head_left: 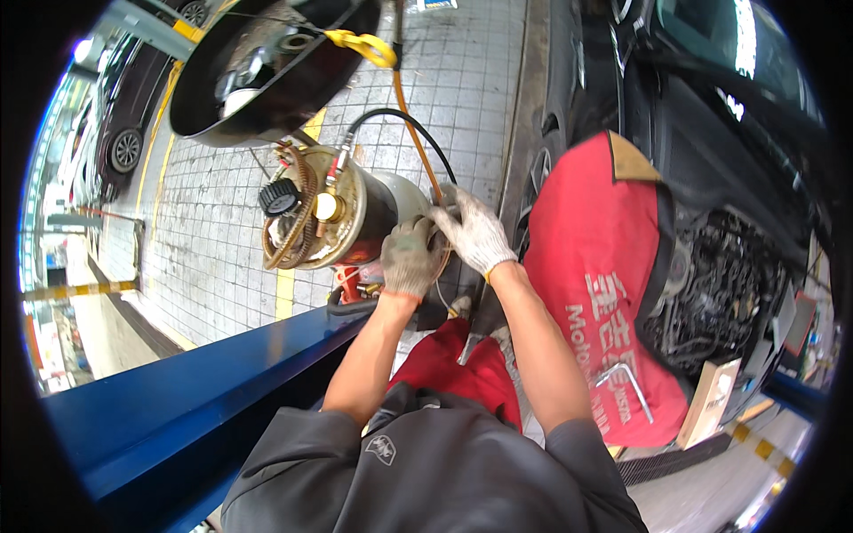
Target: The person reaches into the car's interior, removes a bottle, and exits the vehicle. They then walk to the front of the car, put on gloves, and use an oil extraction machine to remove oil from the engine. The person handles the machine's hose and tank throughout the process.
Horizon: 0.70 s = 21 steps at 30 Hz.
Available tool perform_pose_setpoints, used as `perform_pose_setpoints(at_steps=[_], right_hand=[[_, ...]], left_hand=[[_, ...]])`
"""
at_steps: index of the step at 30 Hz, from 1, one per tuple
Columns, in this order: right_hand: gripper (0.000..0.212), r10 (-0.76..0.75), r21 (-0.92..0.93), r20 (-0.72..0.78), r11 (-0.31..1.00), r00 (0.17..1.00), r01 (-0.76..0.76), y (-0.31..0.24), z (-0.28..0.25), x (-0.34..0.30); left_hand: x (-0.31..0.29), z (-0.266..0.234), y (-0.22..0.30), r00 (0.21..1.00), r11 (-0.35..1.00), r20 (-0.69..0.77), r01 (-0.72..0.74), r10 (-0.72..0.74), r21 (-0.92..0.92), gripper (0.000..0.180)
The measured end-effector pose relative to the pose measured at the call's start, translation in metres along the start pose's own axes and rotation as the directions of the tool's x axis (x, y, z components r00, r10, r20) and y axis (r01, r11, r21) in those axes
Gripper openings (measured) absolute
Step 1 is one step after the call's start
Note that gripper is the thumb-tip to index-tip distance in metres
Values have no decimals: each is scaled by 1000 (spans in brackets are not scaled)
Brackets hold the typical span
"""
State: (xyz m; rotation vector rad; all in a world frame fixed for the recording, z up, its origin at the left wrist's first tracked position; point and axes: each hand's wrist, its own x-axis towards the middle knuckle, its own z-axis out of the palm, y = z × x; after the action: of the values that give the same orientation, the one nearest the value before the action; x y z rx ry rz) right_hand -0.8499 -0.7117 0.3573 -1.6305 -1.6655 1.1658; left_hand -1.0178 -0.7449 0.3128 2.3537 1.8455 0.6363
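Both my hands wear whitish knit work gloves and meet in front of me, beside an oil-stained drum-shaped tank. My left hand is closed, its fingers curled near the tank's side; what they grip is hidden. At its right, my right hand closes around an orange hose that comes down from above. A black hose arcs from a fitting on the tank and disappears behind my right hand. On the tank's top are a round gauge, a black knob and a coiled brown hose.
A large black drain pan with parts inside overhangs the tank. A blue lift beam crosses the left. At right, a red fender cover drapes a car beside its exposed engine; an L-shaped wrench lies on the cover.
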Motion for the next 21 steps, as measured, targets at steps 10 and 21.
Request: perform_pose_setpoints(at_steps=[10,21], right_hand=[[59,-478,-358,61,809,876,466,-73,24,138],[47,-618,-423,500,437,607,794,-92,35,216]], left_hand=[[92,-94,-53,924,930,-289,313,-252,190,41],[85,-100,-47,919,967,-340,240,-199,81,22]])
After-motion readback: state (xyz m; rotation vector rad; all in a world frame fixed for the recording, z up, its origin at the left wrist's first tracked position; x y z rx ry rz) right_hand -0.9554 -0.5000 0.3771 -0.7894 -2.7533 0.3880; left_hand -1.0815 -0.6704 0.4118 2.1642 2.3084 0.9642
